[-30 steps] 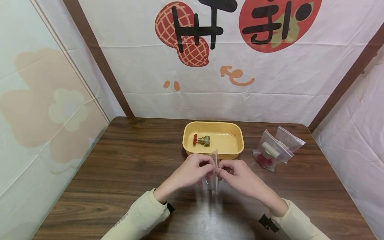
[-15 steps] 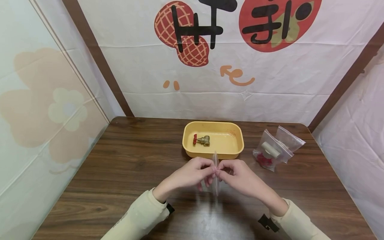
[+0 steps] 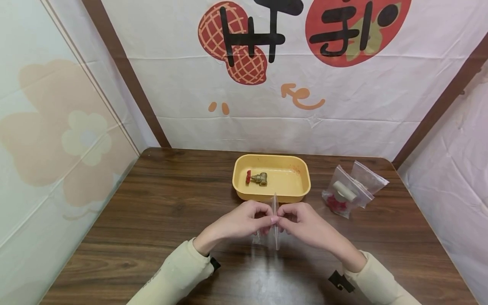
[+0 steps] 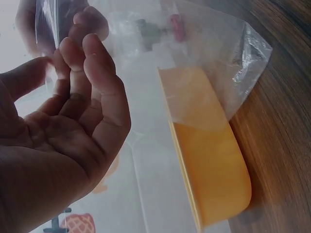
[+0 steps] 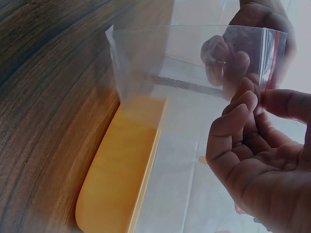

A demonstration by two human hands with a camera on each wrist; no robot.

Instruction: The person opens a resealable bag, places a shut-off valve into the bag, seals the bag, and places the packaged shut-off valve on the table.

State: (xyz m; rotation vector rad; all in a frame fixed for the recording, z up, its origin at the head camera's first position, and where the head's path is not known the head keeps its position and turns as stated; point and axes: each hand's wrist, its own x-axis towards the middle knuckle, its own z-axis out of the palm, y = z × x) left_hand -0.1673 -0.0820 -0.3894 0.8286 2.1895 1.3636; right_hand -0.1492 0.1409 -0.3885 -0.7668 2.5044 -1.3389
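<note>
A clear zip-lock bag (image 3: 276, 243) stands on edge between the two hands, above the table in front of the tray. Its red-striped zip edge (image 5: 273, 53) shows in the right wrist view, and no contents show inside there. My left hand (image 3: 244, 218) pinches the zip edge between thumb and fingers. From the other side my right hand (image 3: 306, 224) pinches the same edge, thumb tips nearly meeting. In the left wrist view the clear plastic (image 4: 218, 58) spreads beyond the fingers, with blurred dark and red shapes seen through it.
Behind the hands stands a yellow tray (image 3: 287, 198), with a brass valve (image 3: 261, 179) with a red handwheel lying in it. To the right, two zip-lock bags (image 3: 367, 178) hold a white tube (image 3: 345, 191) and red pieces (image 3: 336, 204). The wooden table (image 3: 164, 203) meets a printed cloth wall.
The left hand has shifted slightly down and its fingers have drawn closer to the right hand at the bag's edge. The tray and the other bags stay put.
</note>
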